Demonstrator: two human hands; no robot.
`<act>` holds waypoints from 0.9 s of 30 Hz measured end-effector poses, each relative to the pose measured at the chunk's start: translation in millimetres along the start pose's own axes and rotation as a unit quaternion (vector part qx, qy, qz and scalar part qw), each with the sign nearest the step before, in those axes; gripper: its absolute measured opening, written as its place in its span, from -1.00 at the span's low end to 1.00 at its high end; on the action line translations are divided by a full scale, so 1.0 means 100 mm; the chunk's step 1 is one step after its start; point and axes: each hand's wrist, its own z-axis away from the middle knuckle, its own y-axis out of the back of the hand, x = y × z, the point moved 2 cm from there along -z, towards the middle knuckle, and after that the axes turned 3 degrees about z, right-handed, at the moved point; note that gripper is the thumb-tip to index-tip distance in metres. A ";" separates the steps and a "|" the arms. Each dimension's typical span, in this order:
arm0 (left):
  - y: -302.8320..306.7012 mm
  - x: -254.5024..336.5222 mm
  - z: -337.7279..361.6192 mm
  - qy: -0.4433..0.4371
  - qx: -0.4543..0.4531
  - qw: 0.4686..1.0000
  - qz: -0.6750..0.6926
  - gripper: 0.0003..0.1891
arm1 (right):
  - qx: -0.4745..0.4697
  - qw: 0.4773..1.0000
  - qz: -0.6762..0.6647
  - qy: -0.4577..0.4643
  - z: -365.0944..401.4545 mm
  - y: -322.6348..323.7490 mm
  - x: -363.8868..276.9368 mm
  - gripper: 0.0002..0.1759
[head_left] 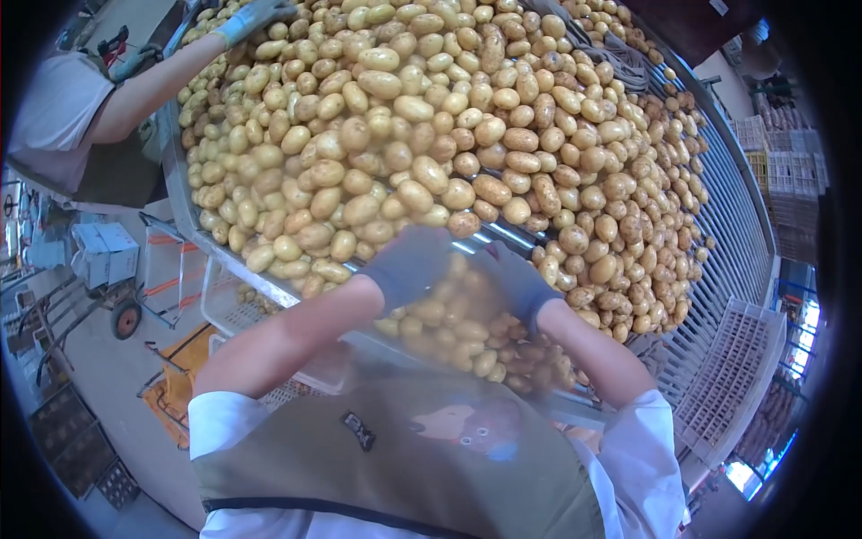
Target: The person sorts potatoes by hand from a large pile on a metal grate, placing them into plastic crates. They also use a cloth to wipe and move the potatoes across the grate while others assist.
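Gloved left hand and right hand blurred over near potatoes — whether spread or pinching, cannot tell — roller worktop heaped full, so most seems left to do.

Fisheye view, black at the corners and bowed toward the edges: bright, even light on the potatoes with soft shadows, motion blur over the left hand and right hand, blown-out daylight at lower right.
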 end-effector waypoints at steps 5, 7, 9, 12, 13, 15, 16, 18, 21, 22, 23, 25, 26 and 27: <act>-0.18 0.13 0.02 0.071 -0.011 0.997 -0.030 -0.81 | -0.011 0.996 -0.085 0.004 -0.01 0.09 0.02 -0.37; -0.22 0.16 0.05 0.094 0.032 0.995 -0.029 -0.80 | 0.039 0.977 -0.207 0.020 0.10 0.27 0.02 -0.44; -0.19 0.18 0.02 0.093 -0.057 0.984 -0.139 -0.75 | 0.050 0.926 -0.373 -0.019 0.20 0.47 0.07 -0.46; -0.18 0.07 0.06 -0.012 0.044 0.996 -0.078 -0.70 | 0.049 0.701 -0.711 -0.034 0.43 0.52 0.34 -0.49; -0.16 0.02 0.07 -0.019 0.046 0.996 -0.079 -0.70 | 0.033 0.519 -0.854 -0.005 0.50 0.51 0.39 -0.50; -0.13 -0.02 0.07 -0.110 0.027 0.993 -0.018 -0.67 | 0.048 0.455 -0.889 -0.029 0.57 0.58 0.34 -0.50; -0.15 -0.04 0.06 -0.125 0.042 0.991 -0.005 -0.69 | 0.070 0.465 -0.881 -0.040 0.59 0.54 0.40 -0.55; -0.18 -0.08 -0.01 -0.104 -0.002 0.993 0.064 -0.72 | 0.039 0.365 -0.927 -0.071 0.56 0.46 0.53 -0.66; -0.30 -0.13 -0.06 -0.094 -0.032 0.988 0.120 -0.80 | 0.030 0.317 -0.948 -0.006 0.60 0.49 0.60 -0.70; -0.36 -0.15 -0.07 -0.082 -0.052 0.990 0.105 -0.82 | 0.027 0.326 -0.945 0.022 0.61 0.45 0.72 -0.67; -0.35 -0.14 -0.08 -0.070 -0.073 0.991 0.090 -0.83 | 0.031 0.323 -0.946 0.022 0.64 0.48 0.68 -0.67; -0.29 -0.10 -0.11 -0.082 -0.045 0.992 0.080 -0.82 | 0.157 0.400 -0.901 -0.060 0.72 0.56 0.64 -0.62; -0.21 -0.08 -0.11 -0.092 -0.014 0.993 0.067 -0.80 | 0.138 0.383 -0.913 -0.014 0.72 0.53 0.64 -0.57; -0.15 -0.02 -0.10 -0.093 -0.016 0.993 0.067 -0.80 | 0.139 0.381 -0.914 -0.014 0.71 0.48 0.63 -0.57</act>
